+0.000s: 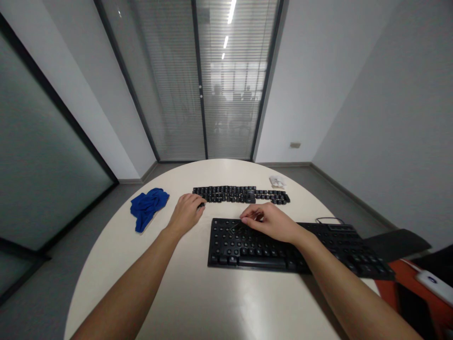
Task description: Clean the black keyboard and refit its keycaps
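Observation:
My left hand rests at the near left end of the rows of loose black keycaps, with its fingertips closed on a small dark keycap. A black keyboard lies nearer me, slightly right of centre. Many of its key positions on the left show bare stems, while keys are seated along its lower rows and right side. Above its upper left part is my right hand, fingers curled in a pinch. A thin wire outline like a keycap puller shows just beyond those fingertips; its grip is hidden.
A crumpled blue cloth lies at the left of the round white table. A clear plastic bag sits behind the keycaps. The keyboard's cable curves behind it. At the lower right are an orange surface and a white device.

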A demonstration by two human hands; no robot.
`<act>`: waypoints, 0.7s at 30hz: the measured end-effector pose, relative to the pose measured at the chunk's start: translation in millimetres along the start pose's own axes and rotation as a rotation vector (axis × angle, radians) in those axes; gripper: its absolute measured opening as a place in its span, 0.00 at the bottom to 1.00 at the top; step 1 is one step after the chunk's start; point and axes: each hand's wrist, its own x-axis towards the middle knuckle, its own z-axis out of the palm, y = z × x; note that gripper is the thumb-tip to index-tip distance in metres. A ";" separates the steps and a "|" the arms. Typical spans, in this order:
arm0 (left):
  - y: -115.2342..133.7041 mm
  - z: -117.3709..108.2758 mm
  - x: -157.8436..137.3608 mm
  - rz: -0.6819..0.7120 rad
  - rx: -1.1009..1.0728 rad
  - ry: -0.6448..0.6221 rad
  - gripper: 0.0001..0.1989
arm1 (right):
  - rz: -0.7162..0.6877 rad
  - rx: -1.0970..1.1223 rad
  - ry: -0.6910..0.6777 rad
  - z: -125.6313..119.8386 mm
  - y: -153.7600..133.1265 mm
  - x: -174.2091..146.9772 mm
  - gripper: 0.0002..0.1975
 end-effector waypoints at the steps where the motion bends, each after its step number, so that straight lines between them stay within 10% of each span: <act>1: 0.2 -0.2 0.0 -0.002 -0.003 0.002 0.09 | 0.000 -0.002 -0.001 -0.1 -0.2 -0.2 0.12; 16: 16.5 -6.1 0.3 -0.038 -0.097 0.072 0.10 | -0.044 0.053 0.006 -3.1 -1.1 -2.0 0.13; 21: 46.1 -13.9 -1.2 0.139 -0.260 -0.027 0.10 | -0.036 0.153 -0.008 -11.0 -7.2 -8.9 0.12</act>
